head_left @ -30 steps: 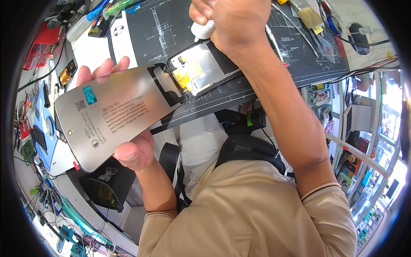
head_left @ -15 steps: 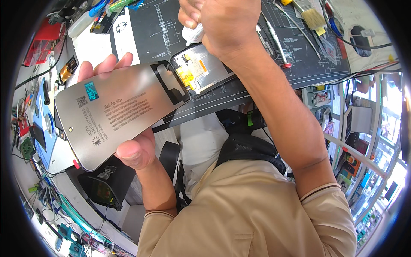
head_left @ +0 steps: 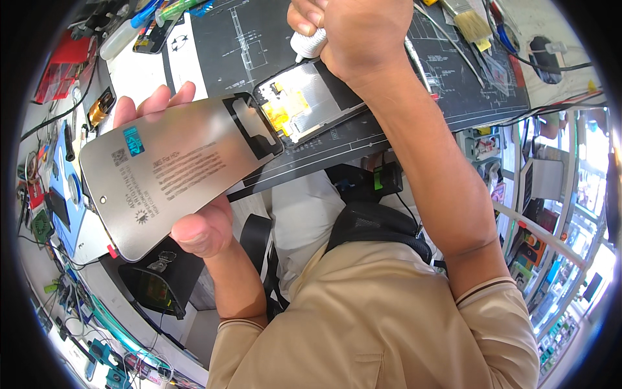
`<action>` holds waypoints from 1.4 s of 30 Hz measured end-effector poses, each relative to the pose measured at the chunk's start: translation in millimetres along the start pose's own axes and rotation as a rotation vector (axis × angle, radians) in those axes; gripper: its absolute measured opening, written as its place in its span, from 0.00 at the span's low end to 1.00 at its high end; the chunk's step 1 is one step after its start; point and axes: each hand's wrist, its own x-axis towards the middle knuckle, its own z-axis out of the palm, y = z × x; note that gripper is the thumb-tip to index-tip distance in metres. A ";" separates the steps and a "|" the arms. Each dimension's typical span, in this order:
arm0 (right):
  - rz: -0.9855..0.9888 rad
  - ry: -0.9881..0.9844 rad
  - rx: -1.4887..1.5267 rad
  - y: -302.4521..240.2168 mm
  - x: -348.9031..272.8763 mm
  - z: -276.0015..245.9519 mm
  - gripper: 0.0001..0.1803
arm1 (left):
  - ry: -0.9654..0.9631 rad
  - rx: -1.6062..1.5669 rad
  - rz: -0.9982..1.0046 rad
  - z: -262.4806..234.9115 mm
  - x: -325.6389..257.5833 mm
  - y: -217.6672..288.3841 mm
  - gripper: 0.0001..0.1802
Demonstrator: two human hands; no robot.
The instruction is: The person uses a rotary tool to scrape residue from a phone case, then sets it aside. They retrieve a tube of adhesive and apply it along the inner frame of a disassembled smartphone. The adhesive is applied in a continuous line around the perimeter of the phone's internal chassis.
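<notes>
My left hand (head_left: 206, 228) holds a phone screen panel (head_left: 181, 188) from its left side, thumb at the near edge and fingers showing past the far edge. Its grey metallic back, with print and a blue sticker, faces up. Against the panel's right end lies an opened phone frame (head_left: 321, 97), its inside silvery with yellow-orange patches. Over the frame, my right hand (head_left: 369, 42) is closed around a white squeeze tube (head_left: 310, 45). The tube's nozzle points down at the frame's far edge, touching or just above it. Part of the frame is hidden under my right hand and wrist.
A dark printed work mat (head_left: 227, 39) covers the bench. To the right lie a brush (head_left: 468, 23), thin tools and cables. Another phone (head_left: 155, 35) and a green tube (head_left: 178, 8) sit at far left. A black box-like object (head_left: 159, 279) is below the bench's left edge.
My right hand and the tube have moved right along the frame's far edge. The screen panel in my left hand has shifted slightly left, and the glare on it has changed.
</notes>
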 end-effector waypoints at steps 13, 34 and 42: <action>-0.035 0.049 -0.047 -6.8 4.4 -7.7 0.23 | -0.022 0.020 0.013 -3.4 -0.2 -1.2 0.72; -0.051 0.086 -0.042 -11.8 6.4 -12.1 0.22 | -0.042 0.054 0.030 -7.5 0.0 -3.7 0.67; 0.009 0.046 0.019 -4.3 6.9 -5.2 0.23 | -0.046 0.058 0.046 -8.0 0.8 -4.6 0.67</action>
